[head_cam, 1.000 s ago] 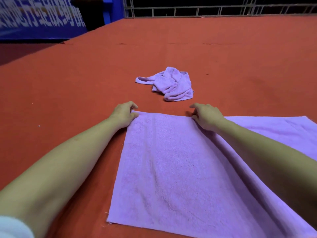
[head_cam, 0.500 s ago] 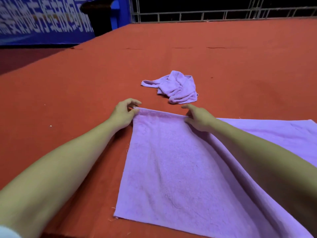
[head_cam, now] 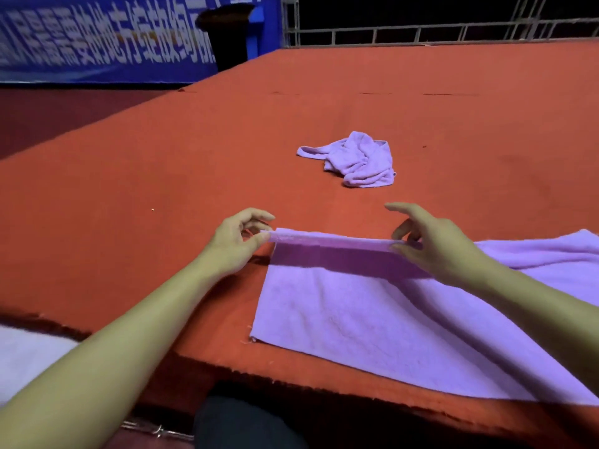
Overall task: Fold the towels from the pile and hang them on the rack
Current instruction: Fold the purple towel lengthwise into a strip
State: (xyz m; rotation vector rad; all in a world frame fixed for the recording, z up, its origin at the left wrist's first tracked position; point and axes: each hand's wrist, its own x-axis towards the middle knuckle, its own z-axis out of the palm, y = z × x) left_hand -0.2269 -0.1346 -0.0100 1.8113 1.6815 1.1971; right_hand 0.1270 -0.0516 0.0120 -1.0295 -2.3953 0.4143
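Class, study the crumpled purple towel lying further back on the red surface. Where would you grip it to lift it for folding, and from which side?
Grip the crumpled towel by the narrow tail that sticks out flat on its left, coming from the left. It is the only free end; the rest is bunched folds. Both hands are busy pinching the flat towel.

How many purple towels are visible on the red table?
2. One flat towel lies near the table's front edge, its far edge pinched and lifted by the left hand and right hand. One crumpled towel lies farther back. None seems hidden.
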